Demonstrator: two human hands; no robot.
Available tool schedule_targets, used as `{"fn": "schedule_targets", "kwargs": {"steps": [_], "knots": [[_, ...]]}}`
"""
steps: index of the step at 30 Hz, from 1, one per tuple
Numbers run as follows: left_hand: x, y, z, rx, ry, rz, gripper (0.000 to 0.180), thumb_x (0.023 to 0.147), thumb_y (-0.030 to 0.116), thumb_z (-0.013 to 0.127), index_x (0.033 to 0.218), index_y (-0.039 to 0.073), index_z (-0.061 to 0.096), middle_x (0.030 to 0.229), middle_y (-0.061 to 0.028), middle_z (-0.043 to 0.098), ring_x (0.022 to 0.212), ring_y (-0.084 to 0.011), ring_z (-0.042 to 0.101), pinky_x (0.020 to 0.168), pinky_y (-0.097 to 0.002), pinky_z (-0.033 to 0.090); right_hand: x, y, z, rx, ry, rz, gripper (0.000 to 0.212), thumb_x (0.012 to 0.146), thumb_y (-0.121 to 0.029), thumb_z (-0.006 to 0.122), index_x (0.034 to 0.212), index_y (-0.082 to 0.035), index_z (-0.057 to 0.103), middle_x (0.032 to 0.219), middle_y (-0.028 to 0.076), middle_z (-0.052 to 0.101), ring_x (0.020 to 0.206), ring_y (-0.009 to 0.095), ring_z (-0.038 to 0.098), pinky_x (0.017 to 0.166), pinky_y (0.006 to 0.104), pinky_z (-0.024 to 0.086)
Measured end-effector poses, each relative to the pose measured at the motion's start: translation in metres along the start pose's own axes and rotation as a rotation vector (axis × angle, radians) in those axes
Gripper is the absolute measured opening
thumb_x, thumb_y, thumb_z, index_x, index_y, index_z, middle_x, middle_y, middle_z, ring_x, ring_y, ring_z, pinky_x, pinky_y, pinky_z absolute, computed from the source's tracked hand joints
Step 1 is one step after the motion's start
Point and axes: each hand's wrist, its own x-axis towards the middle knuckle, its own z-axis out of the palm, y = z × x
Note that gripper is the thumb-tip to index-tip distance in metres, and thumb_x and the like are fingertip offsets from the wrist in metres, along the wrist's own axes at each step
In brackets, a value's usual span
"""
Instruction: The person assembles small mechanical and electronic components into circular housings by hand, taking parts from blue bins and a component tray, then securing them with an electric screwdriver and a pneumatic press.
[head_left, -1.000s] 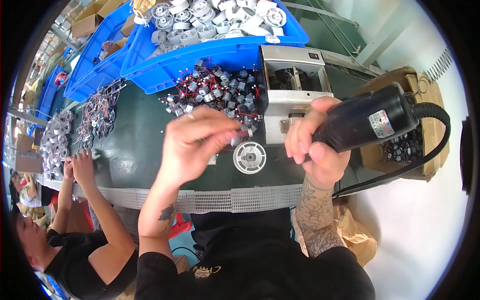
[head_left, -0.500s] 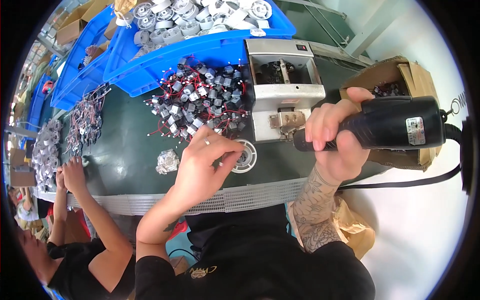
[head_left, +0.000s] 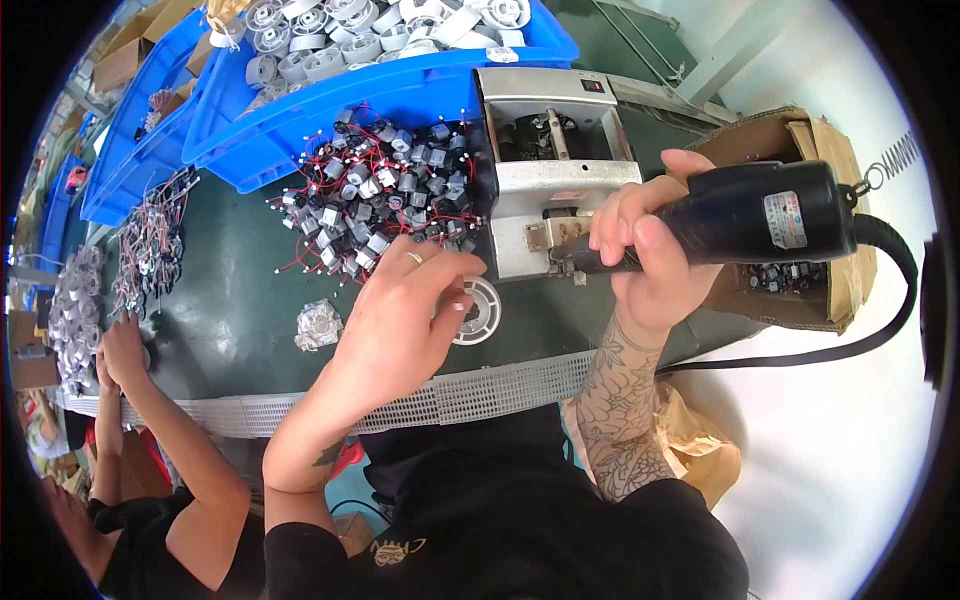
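My right hand [head_left: 650,250] grips a black electric screwdriver [head_left: 765,215], held nearly level. Its nose reaches the front outlet of a grey metal screw feeder [head_left: 555,180]; whether the bit touches a screw is too small to tell. On the green bench lies a round white plastic wheel [head_left: 487,312], open side up, with dark parts inside. My left hand [head_left: 400,315] is closed at the wheel's left edge, index finger and thumb against it, hiding part of it. Just beyond that hand spreads a heap of small motors [head_left: 390,190] with red wires.
Blue bins [head_left: 400,88] of white wheels stand behind the motors. A crumpled clear plastic bag [head_left: 318,325] lies left of my hand. At right is an open cardboard box [head_left: 845,290] holding small dark parts. A co-worker's hands [head_left: 122,355] work at far left near bundled wires [head_left: 150,245].
The screwdriver has moved left and its nose has come to the feeder's outlet. My left hand stays at the wheel. The whole view has shifted slightly.
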Motion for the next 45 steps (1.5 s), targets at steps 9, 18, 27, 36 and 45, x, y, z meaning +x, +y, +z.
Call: {"fn": "schedule_targets", "kwargs": {"steps": [9, 18, 27, 36, 45], "knots": [[-0.005, -0.018, 0.005, -0.125, -0.003, -0.071, 0.025, 0.081, 0.007, 0.067, 0.104, 0.002, 0.062, 0.1, -0.0129, 0.057, 0.089, -0.0272, 0.058, 0.079, -0.0363, 0.048, -0.004, -0.001, -0.002, 0.007, -0.064, 0.027, 0.05, 0.073, 0.005, 0.063, 0.119, 0.008, 0.043, 0.067, 0.012, 0.058, 0.051, 0.014, 0.052, 0.047, 0.0249, 0.044], [-0.005, -0.026, 0.008, -0.175, -0.016, -0.075, 0.022, 0.081, 0.007, 0.068, 0.101, 0.001, 0.063, 0.1, -0.0114, 0.06, 0.088, -0.0253, 0.061, 0.074, -0.0324, 0.048, 0.002, 0.0, 0.0, 0.068, -0.093, -0.055, 0.052, 0.074, 0.006, 0.06, 0.122, 0.009, 0.039, 0.068, 0.012, 0.056, 0.05, 0.016, 0.051, 0.047, 0.0278, 0.044], [-0.004, -0.024, 0.008, -0.199, -0.057, -0.14, 0.022, 0.083, 0.013, 0.067, 0.102, 0.003, 0.064, 0.093, -0.0101, 0.06, 0.082, -0.0247, 0.059, 0.072, -0.0345, 0.048, 0.0, 0.002, 0.001, 0.037, -0.051, -0.03, 0.05, 0.074, 0.007, 0.06, 0.12, 0.01, 0.041, 0.068, 0.012, 0.057, 0.049, 0.016, 0.052, 0.046, 0.0274, 0.045], [-0.003, -0.029, 0.009, -0.229, -0.098, -0.118, 0.024, 0.083, 0.006, 0.065, 0.107, 0.002, 0.062, 0.094, -0.0097, 0.061, 0.077, -0.0194, 0.059, 0.067, -0.0293, 0.046, -0.007, -0.012, 0.007, 0.116, -0.405, 0.209, 0.055, 0.084, -0.014, 0.063, 0.127, 0.004, 0.035, 0.066, 0.006, 0.048, 0.049, 0.014, 0.047, 0.046, 0.029, 0.041], [-0.005, -0.032, 0.01, -0.266, -0.054, -0.078, 0.022, 0.084, 0.012, 0.065, 0.103, 0.003, 0.061, 0.087, -0.0125, 0.059, 0.078, -0.027, 0.059, 0.068, -0.0363, 0.047, -0.016, -0.005, 0.048, 0.182, -0.487, 0.145, 0.063, 0.088, -0.027, 0.066, 0.133, -0.001, 0.031, 0.069, 0.004, 0.051, 0.052, 0.016, 0.051, 0.05, 0.0313, 0.044]]}}
